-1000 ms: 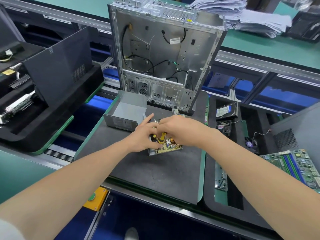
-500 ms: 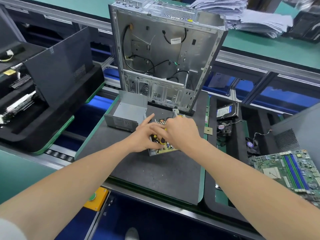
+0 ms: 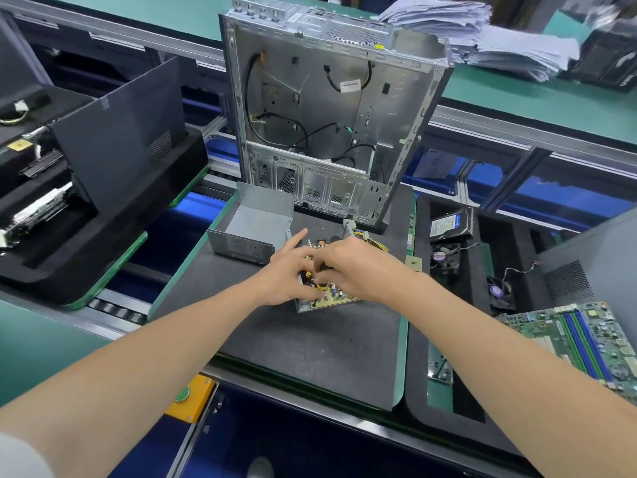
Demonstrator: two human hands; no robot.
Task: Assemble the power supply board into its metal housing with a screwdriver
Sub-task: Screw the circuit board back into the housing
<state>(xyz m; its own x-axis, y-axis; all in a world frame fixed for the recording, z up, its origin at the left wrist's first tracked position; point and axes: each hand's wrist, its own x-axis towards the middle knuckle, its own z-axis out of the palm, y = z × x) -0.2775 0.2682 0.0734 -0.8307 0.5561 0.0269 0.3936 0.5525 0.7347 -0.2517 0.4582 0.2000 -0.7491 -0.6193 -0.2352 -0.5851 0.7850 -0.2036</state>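
The power supply board (image 3: 336, 296), tan with yellow coils and small parts, lies in a shallow grey metal base in the middle of the dark mat (image 3: 310, 357). My left hand (image 3: 284, 274) holds its left edge, thumb low and index finger stretched out. My right hand (image 3: 358, 270) lies curled over the top of the board and grips it. Yellow wires (image 3: 375, 243) trail off behind the right hand. The open grey metal housing (image 3: 255, 229) stands just behind and to the left. No screwdriver is in view.
An open computer case (image 3: 327, 98) stands upright behind the mat. A hard drive (image 3: 450, 224) and fans (image 3: 444, 258) lie in the black tray on the right, with a green motherboard (image 3: 586, 343) beyond. A black foam tray (image 3: 103, 253) sits left, paper stacks (image 3: 482, 36) far back.
My right hand has slid a little to the left over the board and now meets the left hand. The board and the housing stay where they were.
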